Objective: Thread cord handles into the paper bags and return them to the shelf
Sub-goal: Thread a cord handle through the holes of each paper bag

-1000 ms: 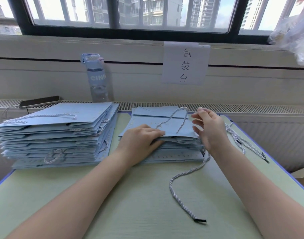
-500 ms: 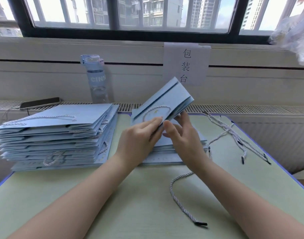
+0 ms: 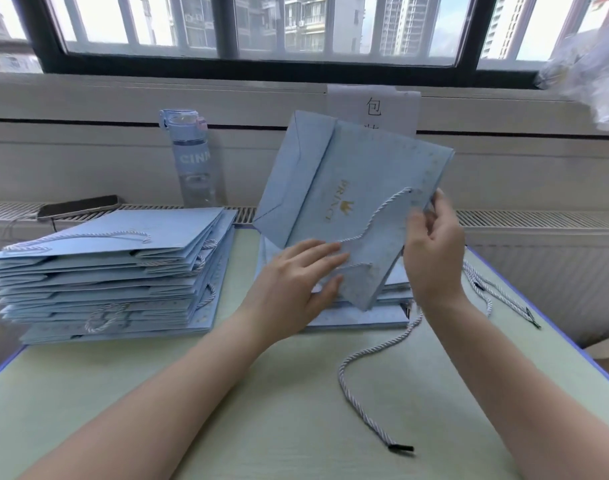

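A flat light-blue paper bag (image 3: 358, 188) with gold lettering is lifted upright above the middle stack of bags (image 3: 358, 320). A white twisted cord handle (image 3: 375, 216) loops across its face. My left hand (image 3: 296, 282) grips the bag's lower edge, fingers on the front and thumb beneath. My right hand (image 3: 434, 251) pinches the bag's right edge near the top. A loose cord (image 3: 362, 393) with a black tip trails over the table in front of the stack.
A taller stack of bags with cords (image 3: 116, 275) lies at the left. Several loose cords (image 3: 497, 296) lie at the right table edge. A water bottle (image 3: 194, 157) and a phone (image 3: 78, 206) stand on the ledge behind. The green table (image 3: 192, 410) has a blue rim.
The top bag has gone from lying on the middle stack to being raised and turned upright, its printed face toward me. My right hand moved from the bag's lower edge up to its right edge.
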Tool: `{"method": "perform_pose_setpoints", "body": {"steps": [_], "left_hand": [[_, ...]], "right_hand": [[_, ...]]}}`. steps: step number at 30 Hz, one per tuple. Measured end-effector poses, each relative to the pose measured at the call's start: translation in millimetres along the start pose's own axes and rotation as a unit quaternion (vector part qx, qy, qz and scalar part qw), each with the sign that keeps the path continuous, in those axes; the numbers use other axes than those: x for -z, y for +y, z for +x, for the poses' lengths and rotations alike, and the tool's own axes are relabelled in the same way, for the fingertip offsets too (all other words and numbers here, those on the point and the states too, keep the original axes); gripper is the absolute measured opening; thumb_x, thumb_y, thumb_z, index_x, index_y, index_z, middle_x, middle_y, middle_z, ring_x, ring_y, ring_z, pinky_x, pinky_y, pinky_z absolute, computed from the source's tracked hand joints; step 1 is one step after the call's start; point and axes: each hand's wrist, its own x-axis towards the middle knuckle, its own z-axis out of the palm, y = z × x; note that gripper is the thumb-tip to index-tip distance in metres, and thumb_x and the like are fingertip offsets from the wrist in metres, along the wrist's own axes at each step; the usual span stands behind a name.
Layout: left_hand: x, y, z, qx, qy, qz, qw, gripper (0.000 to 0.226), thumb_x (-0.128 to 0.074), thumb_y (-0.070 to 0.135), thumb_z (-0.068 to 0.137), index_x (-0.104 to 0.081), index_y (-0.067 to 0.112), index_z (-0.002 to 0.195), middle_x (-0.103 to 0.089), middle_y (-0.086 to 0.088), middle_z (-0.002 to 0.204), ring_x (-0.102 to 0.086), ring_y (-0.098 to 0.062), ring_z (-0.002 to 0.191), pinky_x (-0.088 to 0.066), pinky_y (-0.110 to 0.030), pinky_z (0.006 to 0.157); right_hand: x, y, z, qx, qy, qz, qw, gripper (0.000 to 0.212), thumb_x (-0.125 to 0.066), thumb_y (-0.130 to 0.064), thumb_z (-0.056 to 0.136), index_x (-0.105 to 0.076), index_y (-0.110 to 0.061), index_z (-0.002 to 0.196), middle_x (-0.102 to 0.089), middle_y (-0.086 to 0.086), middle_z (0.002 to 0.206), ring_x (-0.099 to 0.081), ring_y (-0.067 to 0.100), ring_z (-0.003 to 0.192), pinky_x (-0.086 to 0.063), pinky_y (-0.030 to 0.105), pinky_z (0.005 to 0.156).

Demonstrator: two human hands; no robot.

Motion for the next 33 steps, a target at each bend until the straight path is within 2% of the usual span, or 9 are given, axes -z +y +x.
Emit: {"method": "perform_pose_setpoints", "body": {"steps": [3, 7, 12, 16, 19, 21, 25, 29, 33], "left_hand": [[4, -5, 0, 0.07, 0.025, -0.045, 0.996, 0.034, -0.044, 0.028, 0.095, -0.068, 0.01, 0.112, -0.067, -0.004, 0.115, -0.059, -0.023, 0.108, -0.043, -0.028, 0.093], [7, -7, 3, 0.124, 0.117, -0.081, 0.982, 0.042, -0.044, 0.031, 0.096, -0.053, 0.006, 0.129, -0.053, -0.01, 0.133, -0.046, -0.022, 0.124, -0.036, -0.03, 0.104], [20, 0, 13, 0.095, 0.25, -0.098, 0.959, 0.052, -0.046, 0.047, 0.094, -0.033, 0.014, 0.131, -0.027, -0.008, 0.142, -0.026, -0.025, 0.135, -0.026, -0.036, 0.113], [14, -7, 9, -0.011, 0.116, -0.027, 0.993, 0.04, -0.06, 0.033, 0.088, -0.052, 0.011, 0.121, -0.062, -0.006, 0.118, -0.06, -0.02, 0.107, -0.044, -0.043, 0.099], [8, -13, 1, 0.004, 0.028, 0.012, 1.0, 0.027, -0.057, 0.028, 0.086, -0.067, 0.014, 0.107, -0.071, 0.002, 0.1, -0.067, -0.019, 0.09, -0.057, -0.035, 0.066], [9, -14, 0, 0.027, -0.004, 0.034, 0.999, 0.027, -0.06, 0.027, 0.081, -0.069, 0.012, 0.103, -0.072, 0.0, 0.096, -0.069, -0.02, 0.086, -0.058, -0.034, 0.06], [10, -11, 3, 0.048, -0.028, 0.09, 0.994, 0.033, -0.063, 0.04, 0.08, -0.07, 0.014, 0.099, -0.072, 0.002, 0.084, -0.069, -0.019, 0.071, -0.051, -0.027, 0.05], [10, -3, 5, 0.075, -0.075, 0.189, 0.976, 0.035, -0.089, 0.015, 0.053, -0.069, 0.019, 0.081, -0.066, 0.007, 0.064, -0.06, -0.018, 0.048, -0.026, -0.018, 0.038], [17, -5, 7, 0.148, -0.088, 0.193, 0.966, 0.034, -0.067, 0.006, 0.078, -0.065, 0.019, 0.109, -0.071, 0.001, 0.088, -0.065, -0.026, 0.072, -0.03, -0.025, 0.051]], "right_hand": [[7, 0, 7, 0.101, 0.056, -0.043, 0.992, 0.033, -0.044, -0.008, 0.097, -0.051, -0.002, 0.129, -0.067, -0.002, 0.1, -0.057, -0.008, 0.072, -0.042, 0.008, 0.066], [6, 4, 2, 0.276, 0.055, -0.16, 0.946, 0.03, -0.046, 0.001, 0.092, -0.055, 0.007, 0.12, -0.068, 0.01, 0.093, -0.053, 0.021, 0.075, -0.036, -0.001, 0.069], [0, 9, -4, 0.442, -0.084, -0.248, 0.858, 0.04, -0.051, 0.011, 0.082, -0.065, -0.009, 0.113, -0.071, 0.003, 0.105, -0.065, 0.013, 0.086, -0.047, 0.019, 0.07], [-1, 22, -6, 0.423, -0.219, -0.239, 0.846, 0.026, -0.053, -0.003, 0.088, -0.069, -0.008, 0.107, -0.071, 0.002, 0.104, -0.067, 0.024, 0.09, -0.054, 0.038, 0.075], [-3, 31, -9, 0.387, -0.249, -0.214, 0.861, 0.018, -0.059, -0.018, 0.089, -0.071, -0.005, 0.09, -0.07, 0.005, 0.088, -0.066, 0.025, 0.077, -0.054, 0.038, 0.065], [-5, 33, -10, 0.38, -0.243, -0.217, 0.866, 0.019, -0.062, -0.021, 0.087, -0.069, -0.004, 0.083, -0.068, 0.005, 0.081, -0.064, 0.024, 0.071, -0.054, 0.038, 0.061], [-7, 32, -11, 0.411, -0.224, -0.24, 0.851, 0.019, -0.063, -0.022, 0.087, -0.068, -0.006, 0.078, -0.066, 0.003, 0.076, -0.062, 0.023, 0.067, -0.052, 0.036, 0.058], [-14, 30, -17, 0.439, -0.2, -0.247, 0.84, 0.027, -0.057, -0.026, 0.09, -0.069, -0.006, 0.077, -0.067, 0.003, 0.076, -0.062, 0.023, 0.067, -0.051, 0.033, 0.062], [-18, 29, -22, 0.449, -0.175, -0.265, 0.835, 0.016, -0.06, -0.024, 0.088, -0.072, -0.013, 0.092, -0.069, -0.001, 0.089, -0.063, 0.02, 0.08, -0.048, 0.033, 0.069]]}}
